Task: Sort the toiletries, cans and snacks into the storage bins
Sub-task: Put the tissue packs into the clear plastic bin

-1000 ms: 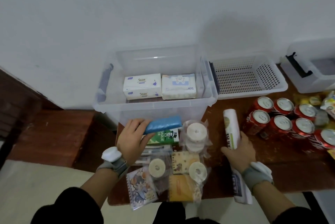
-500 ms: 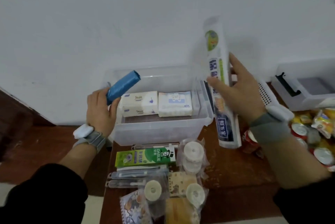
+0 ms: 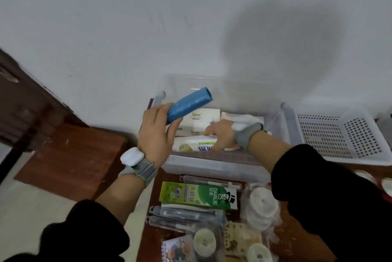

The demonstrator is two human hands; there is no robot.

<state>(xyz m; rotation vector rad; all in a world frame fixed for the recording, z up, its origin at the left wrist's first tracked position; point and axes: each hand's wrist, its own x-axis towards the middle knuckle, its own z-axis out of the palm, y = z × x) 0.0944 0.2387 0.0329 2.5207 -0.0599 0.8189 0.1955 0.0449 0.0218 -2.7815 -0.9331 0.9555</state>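
Note:
My left hand [image 3: 156,134] grips a blue roll of bags [image 3: 188,104] and holds it tilted above the left end of the clear storage bin [image 3: 214,166]. My right hand [image 3: 221,134] is down inside that bin, fingers on a long white packet with blue print [image 3: 195,146] that lies along the bin's front wall. Behind the packet sit two tissue packs [image 3: 201,116]. On the brown table in front of the bin lie a green Darlie toothpaste box [image 3: 197,196], clear toothbrush tubes [image 3: 184,213] and bagged white rolls [image 3: 261,208].
A white perforated basket [image 3: 337,134] stands right of the clear bin. Can tops [image 3: 386,185] peek out at the right edge. Small notebooks and snack packets [image 3: 237,238] lie at the table's near end. A lower wooden bench [image 3: 70,155] is on the left, and a white wall is behind.
My right hand has brought the long white packet down from upright in the air into the clear bin. My left hand stays raised with the blue roll, now over the bin's left end.

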